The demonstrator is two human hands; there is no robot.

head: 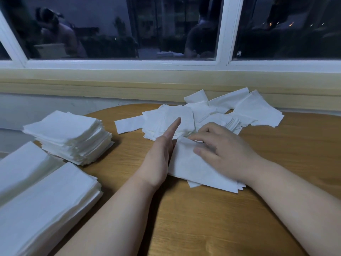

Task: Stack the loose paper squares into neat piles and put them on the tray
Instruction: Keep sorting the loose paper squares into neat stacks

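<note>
Now small pile [186, 164] diagonal, corner pointing away; left hand [160, 156] straight against edge, right hand [222, 150] pressing top; grips released.

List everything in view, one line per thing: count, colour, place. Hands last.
Loose paper squares: a scattered heap, white, far side of the table.
Small pile: one, white, table centre, under the hands.
Square stack: one, tall, white, table's left edge.
Larger stacks: two, white, near left.
Table: one, brown wood.
Window: one, white frame, dark panes, behind the table.
Left hand: one, straight fingers, edge against the small pile.
Right hand: one, resting on the small pile.
</note>
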